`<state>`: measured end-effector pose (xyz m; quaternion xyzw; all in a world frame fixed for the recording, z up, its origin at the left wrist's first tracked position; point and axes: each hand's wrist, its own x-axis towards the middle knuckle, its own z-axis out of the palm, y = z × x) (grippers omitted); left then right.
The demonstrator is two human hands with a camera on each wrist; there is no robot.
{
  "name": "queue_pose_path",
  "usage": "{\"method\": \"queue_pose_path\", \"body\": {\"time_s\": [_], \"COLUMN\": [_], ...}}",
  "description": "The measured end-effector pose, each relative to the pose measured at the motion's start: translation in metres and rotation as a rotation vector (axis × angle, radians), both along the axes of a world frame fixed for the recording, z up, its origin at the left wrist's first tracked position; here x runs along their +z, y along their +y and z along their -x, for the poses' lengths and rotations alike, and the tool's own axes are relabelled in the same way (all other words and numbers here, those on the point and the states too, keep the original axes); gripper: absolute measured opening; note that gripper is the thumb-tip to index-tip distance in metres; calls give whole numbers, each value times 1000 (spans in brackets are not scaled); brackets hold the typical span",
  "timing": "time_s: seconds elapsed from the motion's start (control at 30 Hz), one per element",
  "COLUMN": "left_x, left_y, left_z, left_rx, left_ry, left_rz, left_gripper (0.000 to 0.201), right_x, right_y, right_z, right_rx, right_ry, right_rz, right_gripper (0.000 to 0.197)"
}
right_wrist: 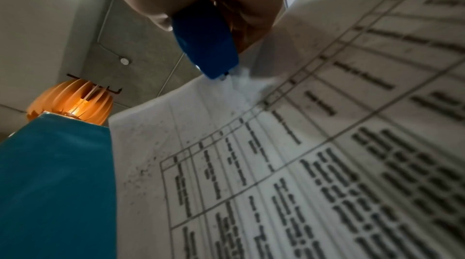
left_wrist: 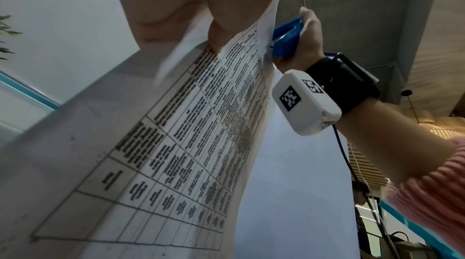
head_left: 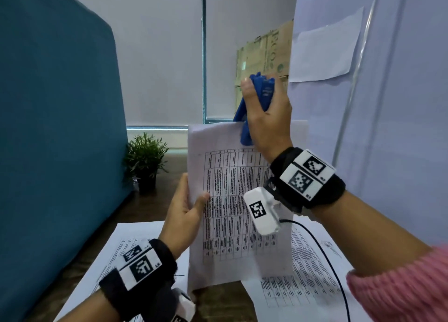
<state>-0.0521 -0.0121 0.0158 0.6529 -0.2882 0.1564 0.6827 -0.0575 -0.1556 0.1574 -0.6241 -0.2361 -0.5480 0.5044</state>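
Note:
A stack of printed sheets [head_left: 232, 200] with a table of text stands upright above the desk. My left hand [head_left: 186, 207] grips its left edge, thumb across the front. My right hand [head_left: 264, 118] is wrapped round a blue stapler [head_left: 244, 127] set over the top edge of the sheets, near the right corner. In the left wrist view the blue stapler [left_wrist: 286, 42] straddles the edge of the sheets [left_wrist: 176, 154], held by the right hand [left_wrist: 309, 38]. In the right wrist view the stapler [right_wrist: 206, 44] points its nose at the sheets' [right_wrist: 302, 164] top edge.
More printed pages [head_left: 303, 280] lie flat on the wooden desk [head_left: 143, 207]. A teal partition [head_left: 55, 140] stands at the left, a small potted plant [head_left: 145, 161] beside it. Cardboard boxes [head_left: 264, 57] lean at the back. A black cable [head_left: 327, 261] runs from my right wrist.

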Motion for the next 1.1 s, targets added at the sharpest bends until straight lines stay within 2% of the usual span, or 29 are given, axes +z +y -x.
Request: {"method": "queue_pose_path", "body": {"time_s": [0.17,0.33,0.77,0.87,1.0,1.1], "left_x": [1,0,-3,-1,-1,-1], "left_y": [-3,-6,-11,-12,-13,-15], "left_z": [0,-3,2,4,3,1], "left_rx": [-13,-23,-33,-20,-23,-22], "left_ry": [4,0,-61,-56,-46,-38], "left_rz": [2,4,-39,-54,-42,-27], "left_gripper": [34,36,44,53,55,47], "right_x": [2,5,4,4,5,9], "right_y": [23,44,55,55,54,46], "right_z": [5,8,-3,-5,-8,-5], "right_rx": [70,102,-16,-9,-46,32], "right_ry": [54,76,-10,-33,15,125], "right_rz": [57,29,-67,-102,-59,-54], "right_gripper": [26,30,31,31,35,33]}}
